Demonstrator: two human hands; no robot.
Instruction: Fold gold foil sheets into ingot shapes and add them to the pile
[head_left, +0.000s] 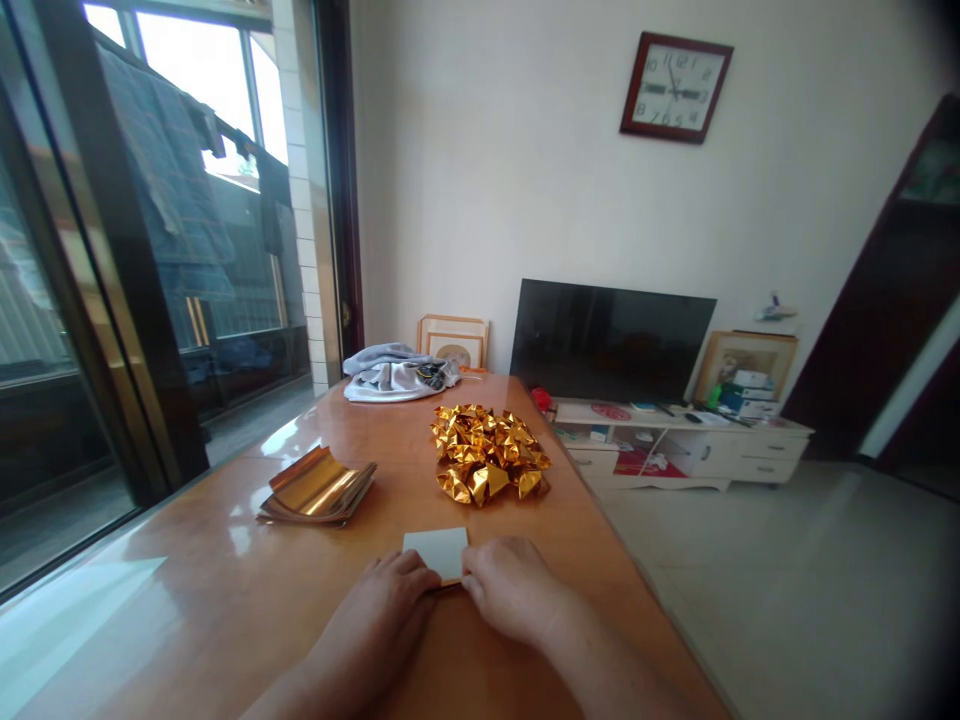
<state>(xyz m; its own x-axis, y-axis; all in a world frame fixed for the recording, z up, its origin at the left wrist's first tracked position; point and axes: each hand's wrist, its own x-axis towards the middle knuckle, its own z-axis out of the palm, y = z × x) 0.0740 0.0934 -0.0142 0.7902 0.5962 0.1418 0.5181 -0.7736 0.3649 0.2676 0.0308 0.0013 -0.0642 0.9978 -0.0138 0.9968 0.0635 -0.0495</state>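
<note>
A small sheet of foil paper [435, 548] lies on the table with its pale side up; a thin gold strip shows along its near edge. My left hand [394, 600] grips the sheet's near left corner, fingers closed. At the near right corner, my right hand [510, 585] pinches the paper in the same way. Beyond them sits a heap of folded gold foil pieces [487, 450]. Off to the left lies a stack of gold foil sheets [319, 487], the top one curling up at its sides.
The glossy wooden table [247, 620] has its right edge close to my right forearm. A bundle of grey cloth [401, 372] rests at its far end. Past it stand a television [611, 340] and a white cabinet [765, 445]; glass doors [67, 300] are on the left.
</note>
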